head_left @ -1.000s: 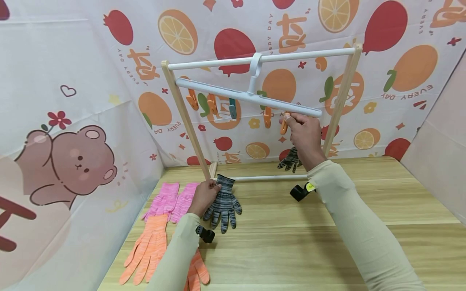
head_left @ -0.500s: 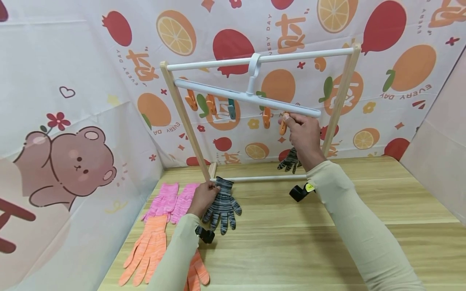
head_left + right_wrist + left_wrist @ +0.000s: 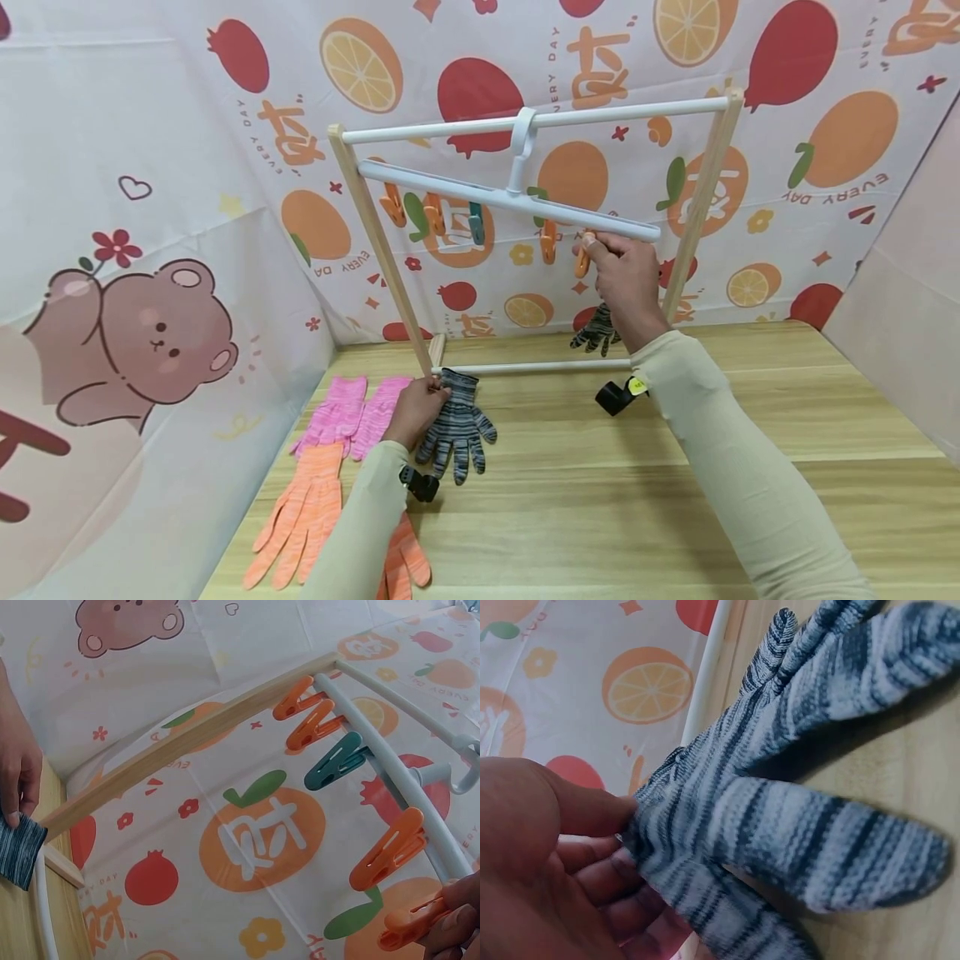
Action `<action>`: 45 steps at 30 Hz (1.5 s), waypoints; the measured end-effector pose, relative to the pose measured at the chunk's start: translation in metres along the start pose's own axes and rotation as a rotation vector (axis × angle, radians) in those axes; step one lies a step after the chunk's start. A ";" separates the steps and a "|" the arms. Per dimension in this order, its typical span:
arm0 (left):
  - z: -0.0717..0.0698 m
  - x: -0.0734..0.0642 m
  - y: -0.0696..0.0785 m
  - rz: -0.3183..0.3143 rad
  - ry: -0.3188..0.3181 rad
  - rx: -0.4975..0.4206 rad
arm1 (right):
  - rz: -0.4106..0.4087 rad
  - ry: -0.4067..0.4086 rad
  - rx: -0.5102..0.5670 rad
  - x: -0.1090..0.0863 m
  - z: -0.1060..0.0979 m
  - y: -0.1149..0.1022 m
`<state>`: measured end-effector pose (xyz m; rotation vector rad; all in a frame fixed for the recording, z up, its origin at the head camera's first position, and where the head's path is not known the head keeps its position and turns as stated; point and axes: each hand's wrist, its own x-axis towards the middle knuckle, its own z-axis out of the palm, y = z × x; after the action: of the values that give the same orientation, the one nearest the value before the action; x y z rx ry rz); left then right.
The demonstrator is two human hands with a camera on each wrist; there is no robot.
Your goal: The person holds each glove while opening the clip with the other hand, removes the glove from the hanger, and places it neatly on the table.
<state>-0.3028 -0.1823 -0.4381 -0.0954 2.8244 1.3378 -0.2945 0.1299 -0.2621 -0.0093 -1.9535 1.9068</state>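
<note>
My left hand (image 3: 420,408) pinches the edge of a grey-and-black striped glove (image 3: 457,429) near its cuff, and the glove's fingers point down over the table. In the left wrist view, thumb and fingertips grip this knit fabric (image 3: 772,832). My right hand (image 3: 628,273) holds an orange clothespin (image 3: 582,263) under the lower, right end of a tilted pale hanger (image 3: 480,193). Several other clothespins hang along the hanger, among them a teal one (image 3: 335,762). Behind my right wrist a second dark striped glove (image 3: 596,332) shows partly; its upper end is hidden.
The hanger hooks over the top bar (image 3: 630,114) of a wood-and-white rack, whose lower bar (image 3: 547,367) crosses the table (image 3: 600,517). Pink gloves (image 3: 335,412) and orange gloves (image 3: 307,508) lie at the left; my left sleeve partly covers one. Printed cloth (image 3: 285,50) stands behind.
My left hand and the striped glove have shifted very slightly down and to the left. My right hand keeps its hold on the clothespin with hardly any movement.
</note>
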 end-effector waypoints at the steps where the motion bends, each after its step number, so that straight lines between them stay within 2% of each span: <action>1: 0.000 0.000 0.000 0.000 0.001 0.013 | -0.002 0.002 0.000 0.000 0.000 0.000; 20: -0.007 -0.007 0.001 0.003 -0.026 0.176 | -0.013 -0.002 -0.003 -0.002 0.002 0.000; 30: -0.008 -0.014 0.009 -0.060 0.051 0.259 | -0.023 -0.004 0.011 -0.001 0.003 0.002; 35: -0.008 -0.015 0.010 -0.100 0.073 0.269 | -0.014 -0.003 -0.004 -0.001 0.002 0.002; 45: -0.008 -0.013 0.010 -0.088 0.086 0.281 | -0.009 -0.012 -0.055 0.000 0.000 0.001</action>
<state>-0.2899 -0.1816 -0.4247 -0.2750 3.0046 0.9313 -0.2944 0.1301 -0.2635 -0.0046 -2.0105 1.8512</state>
